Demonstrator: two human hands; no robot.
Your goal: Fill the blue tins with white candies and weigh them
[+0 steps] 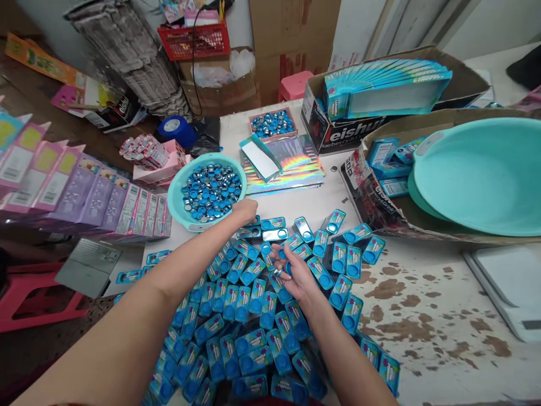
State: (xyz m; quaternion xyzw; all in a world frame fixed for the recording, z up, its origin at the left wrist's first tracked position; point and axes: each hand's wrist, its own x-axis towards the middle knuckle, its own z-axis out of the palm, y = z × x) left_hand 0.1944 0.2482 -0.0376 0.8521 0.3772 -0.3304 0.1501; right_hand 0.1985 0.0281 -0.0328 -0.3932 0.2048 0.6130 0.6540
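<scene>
My left hand (245,212) reaches over the far end of a group of small blue tins (255,270), just beside the rim of a turquoise bowl (175,206). Its fingers are closed and point down at a tin; what they pinch is hidden. Several small round blue-and-silver caps (288,267) lie in the curled fingers of my right hand (299,276), palm turned up above the tins. More such caps (213,192) fill much of the bowl. Most tins stand close together, with a round recess or blue disc on their printed tops; a few lie tipped, showing silver sides.
Shiny holographic sheets (296,160) lie beyond the tins, with a small tray of caps (274,124) behind. Cardboard boxes (325,121) and a large turquoise basin (477,175) stand at the right, above a white scale (502,287). Pink and purple packages (97,192) line the left.
</scene>
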